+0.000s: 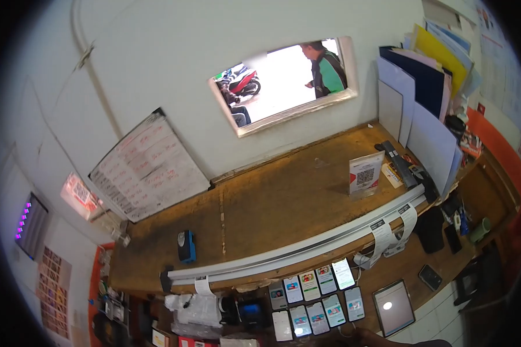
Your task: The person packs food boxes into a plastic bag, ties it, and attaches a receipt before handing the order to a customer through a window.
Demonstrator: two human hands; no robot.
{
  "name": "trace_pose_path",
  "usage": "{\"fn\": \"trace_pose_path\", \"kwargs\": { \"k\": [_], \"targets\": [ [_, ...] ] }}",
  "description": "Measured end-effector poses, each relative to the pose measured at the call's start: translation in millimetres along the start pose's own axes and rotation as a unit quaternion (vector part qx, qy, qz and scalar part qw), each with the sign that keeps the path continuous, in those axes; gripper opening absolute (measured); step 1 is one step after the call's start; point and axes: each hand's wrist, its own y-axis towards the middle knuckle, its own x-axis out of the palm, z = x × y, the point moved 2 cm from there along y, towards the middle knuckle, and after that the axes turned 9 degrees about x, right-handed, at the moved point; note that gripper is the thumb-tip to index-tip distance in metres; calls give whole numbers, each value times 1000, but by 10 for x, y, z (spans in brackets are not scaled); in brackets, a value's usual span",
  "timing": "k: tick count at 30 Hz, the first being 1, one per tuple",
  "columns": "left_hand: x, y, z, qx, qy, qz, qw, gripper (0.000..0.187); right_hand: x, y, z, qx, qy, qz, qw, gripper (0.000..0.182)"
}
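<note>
Part of a dark hand, seemingly my right hand (369, 337), shows at the bottom edge, just below the rows of phones and left of the tablet. Most of it is cut off or in shadow, so its fingers cannot be made out. My left hand is out of view. Nearest the hand are several smartphones with lit screens, laid in two rows; one phone (354, 303) stands at the right end of the lower row. A tablet (393, 307) with a pale screen lies to the right, and a dark phone (430, 277) is beyond it.
A wooden counter (283, 196) with a metal rail holds a QR-code stand (365, 174) and a small blue-black device (186, 246). Paper slips (382, 237) hang from the rail. A whiteboard (150, 168) leans left; folders (425, 87) stand right. A person (330, 72) is outside the window opening.
</note>
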Motion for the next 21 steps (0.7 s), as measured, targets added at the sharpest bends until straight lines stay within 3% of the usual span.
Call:
{"fn": "trace_pose_path", "kwargs": {
  "k": [5, 7, 10, 14, 19, 21],
  "targets": [
    [334, 17, -215, 3, -39, -15, 999, 30, -95, -251, 89, 21, -268, -32, 963, 36],
    [460, -27, -530, 9, -42, -18, 999, 30, -106, -328, 153, 22, -343, -58, 937, 36],
    [510, -11, -435, 9, -53, -31, 998, 30, -88, -394, 284, 9, -426, -100, 899, 36],
    [599, -61, -756, -2, -58, -37, 998, 30, -26, -426, 460, -12, -486, -150, 861, 36],
    [670, -270, -1454, -45, -49, -42, 997, 30, -11, -568, 396, -61, -476, -197, 855, 36],
    [664, -432, -1865, -69, -41, -45, 996, 30, 25, -664, 331, -7, -501, -164, 850, 36]
  ]
}}
